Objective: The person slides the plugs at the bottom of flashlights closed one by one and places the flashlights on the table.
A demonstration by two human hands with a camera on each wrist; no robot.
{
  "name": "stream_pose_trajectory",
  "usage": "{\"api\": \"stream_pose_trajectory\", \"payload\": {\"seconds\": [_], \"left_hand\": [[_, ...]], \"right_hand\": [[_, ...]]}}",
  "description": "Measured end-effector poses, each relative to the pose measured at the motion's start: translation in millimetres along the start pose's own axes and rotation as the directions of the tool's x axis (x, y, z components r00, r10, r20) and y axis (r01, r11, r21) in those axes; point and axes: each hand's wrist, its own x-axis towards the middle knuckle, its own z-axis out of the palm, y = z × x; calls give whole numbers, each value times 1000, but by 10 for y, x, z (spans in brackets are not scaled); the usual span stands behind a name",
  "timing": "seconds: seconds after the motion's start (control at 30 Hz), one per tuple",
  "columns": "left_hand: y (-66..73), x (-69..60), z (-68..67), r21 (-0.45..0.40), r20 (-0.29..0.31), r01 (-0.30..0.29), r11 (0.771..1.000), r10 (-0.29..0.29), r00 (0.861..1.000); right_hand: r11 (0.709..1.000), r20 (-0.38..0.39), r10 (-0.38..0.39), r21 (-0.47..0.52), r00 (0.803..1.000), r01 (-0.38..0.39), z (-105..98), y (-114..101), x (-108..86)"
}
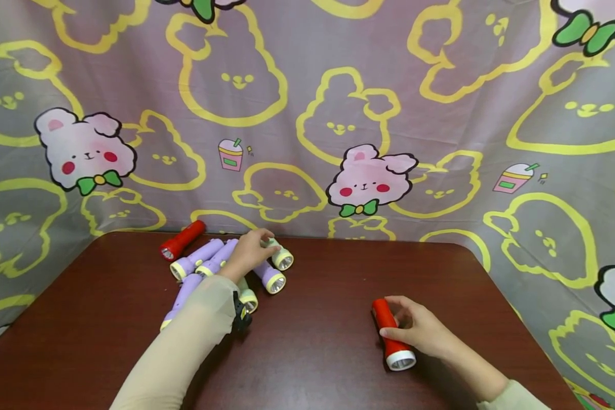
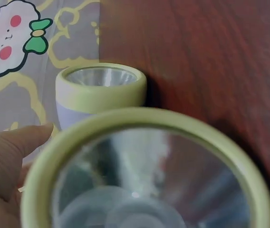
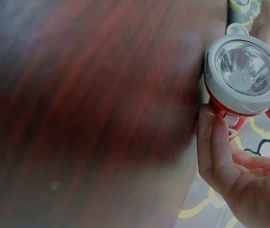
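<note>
In the head view my left hand (image 1: 247, 251) holds a pale green flashlight (image 1: 280, 255) around its rear part, at the back of the table. Beside and beneath that hand lie several purple flashlights (image 1: 270, 277) with cream rims and another pale green flashlight (image 1: 247, 297), partly hidden by the arm. My left thumb (image 2: 18, 142) shows in the left wrist view; the other fingers there are mostly hidden behind a large cream-rimmed lens. At front right my right hand (image 1: 423, 329) grips a red flashlight (image 1: 386, 324) with a white rim, thumb and fingers on opposite sides.
Another red flashlight (image 1: 183, 240) lies at the back left of the dark wooden table (image 1: 318, 347). Behind the table hangs a grey curtain (image 1: 307, 125) with cartoon rabbits. A black band (image 1: 242, 313) is on my left wrist.
</note>
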Motion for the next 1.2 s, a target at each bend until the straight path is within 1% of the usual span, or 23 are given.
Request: {"api": "stream_pose_trajectory", "payload": {"seconds": [0.23, 0.37, 0.4, 0.47, 0.57, 0.6, 0.7, 0.73, 0.8, 0.83, 0.87, 0.97, 1.07, 1.13, 1.2], "left_hand": [[0, 34, 42, 28, -2, 5, 1000, -5, 1000], [-18, 48, 70, 25, -8, 8, 1000, -7, 1000], [-22, 53, 74, 19, -1, 9, 1000, -9, 1000], [-28, 69, 80, 2, 29, 10, 1000, -10, 1000], [-38, 88, 81, -12, 89, -8, 1000, 9, 996], [-40, 97, 81, -20, 110, -21, 1000, 23, 994], [-42, 110, 80, -58, 163, -89, 994, 97, 982], [-37, 110, 79, -76, 179, -101, 992, 114, 977], [-19, 100, 79, -89, 207, -104, 991, 121, 971], [-11, 92, 83, -76, 212, -99, 992, 113, 971], [-1, 81, 90, -57, 213, -80, 995, 90, 973], [28, 50, 108, 11, 194, 1, 1000, -3, 981], [52, 39, 131, 44, 172, 70, 997, -77, 982], [65, 47, 141, 50, 163, 97, 994, -104, 981], [75, 69, 152, 43, 168, 105, 993, -111, 980]], "right_hand": [[1000, 6, 15, 15, 1000, -15, 13, -21, -7], [1000, 3, 15, 15, 1000, -15, 16, -24, -6], [1000, 1, 13, 14, 1000, -13, 13, -25, -6], [1000, -4, 10, 10, 1000, -10, 8, -25, -5], [1000, -10, 4, 5, 1000, -4, 2, -24, -7], [1000, -12, 2, 2, 1000, -2, 1, -22, -7], [1000, -13, -2, 2, 1000, 2, 3, -17, -13], [1000, -14, -2, 4, 1000, 2, 5, -16, -17], [1000, -16, -5, 4, 1000, 5, 7, -14, -23], [1000, -17, -7, 2, 1000, 7, 9, -12, -24], [1000, -18, -9, 2, 1000, 9, 10, -10, -25], [1000, -21, -16, -2, 1000, 16, 16, -2, -22], [1000, -19, -20, 2, 1000, 20, 19, 6, -16], [1000, -16, -20, 8, 1000, 20, 16, 9, -13], [1000, -13, -18, 13, 1000, 18, 10, 11, -11]]}}
